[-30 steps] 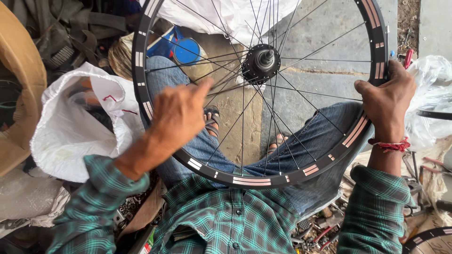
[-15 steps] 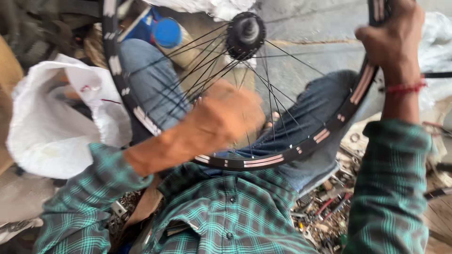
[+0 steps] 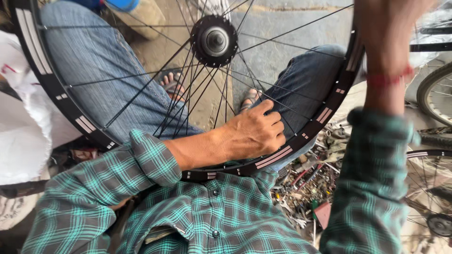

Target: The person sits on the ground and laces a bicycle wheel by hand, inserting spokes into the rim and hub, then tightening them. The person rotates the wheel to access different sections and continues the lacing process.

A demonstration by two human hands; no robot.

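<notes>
concrete floor point(image 3: 282, 51); left hand point(image 3: 254, 134), right hand point(image 3: 383, 28) gripping wheel rim point(image 3: 301, 138)

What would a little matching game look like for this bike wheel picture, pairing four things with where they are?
Things:
1. left hand
2. right hand
3. hub
4. white bag

Places:
A. middle of the wheel, where the spokes meet
B. far left edge, outside the rim
C. on the spokes near the bottom of the rim
D. top right, at the upper part of the rim

Pairs: 1-C, 2-D, 3-A, 4-B
</notes>
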